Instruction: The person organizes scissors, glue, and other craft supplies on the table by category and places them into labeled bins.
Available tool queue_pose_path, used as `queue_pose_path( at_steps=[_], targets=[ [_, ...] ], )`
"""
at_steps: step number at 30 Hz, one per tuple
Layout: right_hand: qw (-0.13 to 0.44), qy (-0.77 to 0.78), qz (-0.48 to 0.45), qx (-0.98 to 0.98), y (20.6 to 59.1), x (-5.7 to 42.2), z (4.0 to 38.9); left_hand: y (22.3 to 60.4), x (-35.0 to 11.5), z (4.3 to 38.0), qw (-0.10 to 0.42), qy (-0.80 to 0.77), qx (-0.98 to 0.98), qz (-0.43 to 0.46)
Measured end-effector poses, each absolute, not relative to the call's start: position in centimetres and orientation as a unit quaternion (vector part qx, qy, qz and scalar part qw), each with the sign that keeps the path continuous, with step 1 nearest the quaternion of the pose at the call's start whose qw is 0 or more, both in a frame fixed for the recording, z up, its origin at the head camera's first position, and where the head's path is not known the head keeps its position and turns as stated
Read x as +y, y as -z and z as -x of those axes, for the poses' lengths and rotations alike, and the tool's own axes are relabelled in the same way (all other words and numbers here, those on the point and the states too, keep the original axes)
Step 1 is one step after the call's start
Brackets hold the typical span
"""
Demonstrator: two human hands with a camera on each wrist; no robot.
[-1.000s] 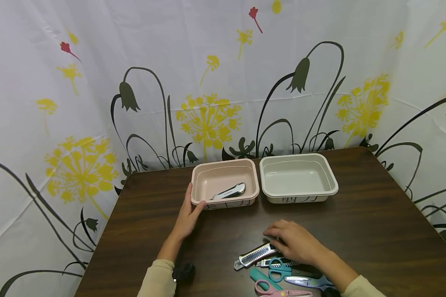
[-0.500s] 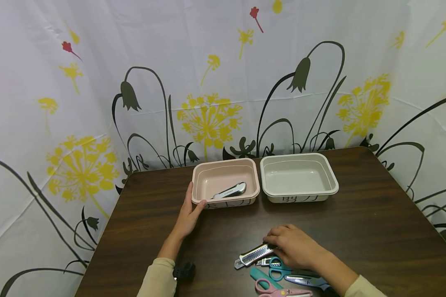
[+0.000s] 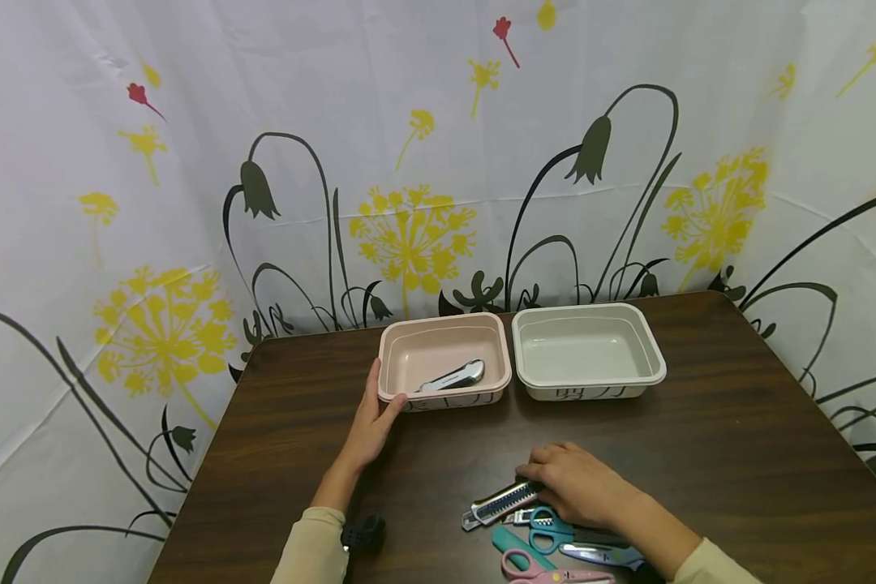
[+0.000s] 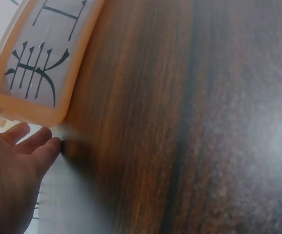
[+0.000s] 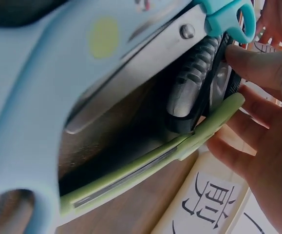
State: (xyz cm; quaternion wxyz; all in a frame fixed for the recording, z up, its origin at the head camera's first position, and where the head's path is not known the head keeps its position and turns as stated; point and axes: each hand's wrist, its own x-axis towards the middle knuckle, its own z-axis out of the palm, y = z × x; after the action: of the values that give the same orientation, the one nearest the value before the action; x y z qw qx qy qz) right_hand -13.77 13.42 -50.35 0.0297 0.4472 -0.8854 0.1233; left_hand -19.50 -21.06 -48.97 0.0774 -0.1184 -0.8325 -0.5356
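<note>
My left hand rests against the front left corner of a pink bin, its thumb at the front rim and its straight fingers along the side. Inside this bin lies a silver and black utility knife. My right hand pinches the rear end of a larger snap-off utility knife, which lies at the edge of a pile. Beneath it shows part of another utility knife. In the right wrist view, the thumb touches a black edge among the tools; the grip itself is partly hidden.
A white bin stands right of the pink one. The pile also has teal-handled scissors, blue scissors, pink scissors and a flat teal tool. Behind the dark wooden table hangs a patterned curtain.
My right hand has come down from just above the large utility knife, and its fingers have closed on the rear end. The left hand and the bins stay where they were.
</note>
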Motion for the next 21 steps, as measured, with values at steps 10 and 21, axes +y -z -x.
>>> queue_pose_path(
  at_steps=[10, 21],
  targets=[
    [0.017, -0.122, -0.441, -0.889, 50.8, 13.2, 14.6, 49.4, -21.0, 19.7, 0.082, 0.541, -0.827, 0.125],
    [0.032, -0.085, -0.451, -0.888, 49.7, 12.8, 14.9, 51.4, -21.7, 20.7, 0.088, 0.535, -0.832, 0.121]
  ],
)
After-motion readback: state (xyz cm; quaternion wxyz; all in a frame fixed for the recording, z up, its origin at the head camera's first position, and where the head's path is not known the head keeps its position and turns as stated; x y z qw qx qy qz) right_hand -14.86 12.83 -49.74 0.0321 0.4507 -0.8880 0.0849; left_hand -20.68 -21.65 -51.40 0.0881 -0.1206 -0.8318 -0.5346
